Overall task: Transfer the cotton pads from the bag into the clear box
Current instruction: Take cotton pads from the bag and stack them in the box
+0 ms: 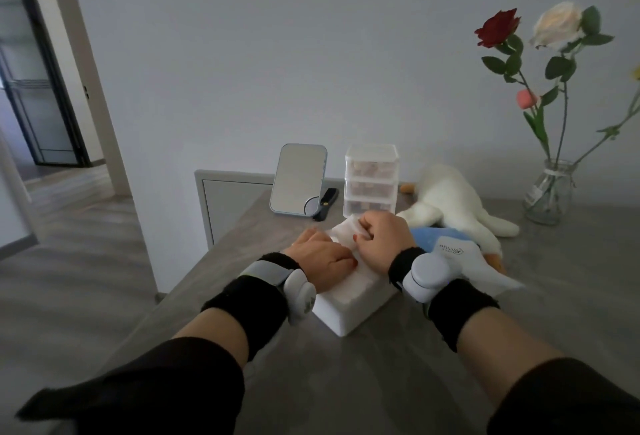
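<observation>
The cotton pads [346,232] form a white stack lying on its side in the top of the box [341,313]. The stack's long axis runs away from the person, its far end leaning a little left. The box stands cornerwise on the worktop [381,382], one corner pointing at the person.

The right hand [379,238] has a narrow grip, fingers curled over the far upper part of the stack and holding it. The left hand [320,259] lies flat against the stack's left side with the thumb on top, pressing rather than clasping.

The bag [464,261] lies just right of the box, its print upside down.

Bare worktop spreads in front of the box and far to the right. The left edge of the worktop runs slantwise, well apart from the box. Behind the hands stand a mirror [298,180] and a small set of drawers [371,185]. A plush goose [453,202] lies behind the bag, and a glass vase [549,192] stands farther right.

The hands and wrist bands hide the far end of the box and most of its rim. The left fingertips are out of sight behind the stack. The bag's mouth cannot be made out.
</observation>
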`<state>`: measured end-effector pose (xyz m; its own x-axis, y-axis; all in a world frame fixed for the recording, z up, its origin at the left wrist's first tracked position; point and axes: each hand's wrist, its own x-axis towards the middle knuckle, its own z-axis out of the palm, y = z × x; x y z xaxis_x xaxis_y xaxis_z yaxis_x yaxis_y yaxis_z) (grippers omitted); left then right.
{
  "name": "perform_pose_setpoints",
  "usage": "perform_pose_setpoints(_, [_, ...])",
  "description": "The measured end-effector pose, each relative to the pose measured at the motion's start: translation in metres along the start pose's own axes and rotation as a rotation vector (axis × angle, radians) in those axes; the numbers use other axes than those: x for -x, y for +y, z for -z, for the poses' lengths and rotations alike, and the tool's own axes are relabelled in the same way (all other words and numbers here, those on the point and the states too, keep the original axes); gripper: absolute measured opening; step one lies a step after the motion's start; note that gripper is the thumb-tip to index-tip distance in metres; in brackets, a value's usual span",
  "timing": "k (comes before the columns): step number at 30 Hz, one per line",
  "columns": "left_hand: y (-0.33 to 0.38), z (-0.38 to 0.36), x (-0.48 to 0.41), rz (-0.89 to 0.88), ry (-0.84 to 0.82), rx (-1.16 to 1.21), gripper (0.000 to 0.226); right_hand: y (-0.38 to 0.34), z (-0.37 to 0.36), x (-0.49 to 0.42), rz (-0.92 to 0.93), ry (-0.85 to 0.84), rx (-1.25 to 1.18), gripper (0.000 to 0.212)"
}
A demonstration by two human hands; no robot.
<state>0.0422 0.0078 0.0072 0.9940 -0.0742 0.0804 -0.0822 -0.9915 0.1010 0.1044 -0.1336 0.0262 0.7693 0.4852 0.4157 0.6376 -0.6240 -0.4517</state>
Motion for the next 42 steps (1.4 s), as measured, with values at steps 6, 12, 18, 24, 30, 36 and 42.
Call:
perform_pose_setpoints(6, [0.002, 0.0, -0.005, -0.028, -0.029, -0.064, 0.057, -0.003, 0.007, -0.001, 0.027, -0.116, 0.185, 0.029])
perform_pose_setpoints(12, [0.007, 0.0, -0.008, -0.06, 0.048, -0.069, 0.063, -0.02, 0.008, -0.008, 0.026, -0.179, 0.479, 0.004])
perform_pose_setpoints(18, [0.014, 0.005, 0.001, -0.049, 0.038, -0.058, 0.06, -0.029, 0.008, -0.018, -0.046, -0.212, 0.536, 0.012])
perform_pose_setpoints(24, [0.013, 0.002, 0.002, -0.053, 0.103, -0.075, 0.056, -0.031, 0.001, -0.019, -0.016, -0.172, 0.625, 0.009])
perform_pose_setpoints(30, [0.008, -0.003, 0.006, -0.006, 0.241, 0.056, 0.037, -0.014, -0.002, -0.024, -0.044, -0.35, 0.403, 0.03])
perform_pose_setpoints(36, [-0.002, -0.006, 0.012, 0.056, 0.466, 0.475, 0.036, -0.018, -0.003, -0.025, -0.094, -0.519, 0.406, 0.031])
perform_pose_setpoints(42, [-0.013, -0.011, 0.019, 0.084, 0.522, 0.656, 0.041, -0.019, 0.003, -0.033, -0.094, -0.589, 0.408, 0.03])
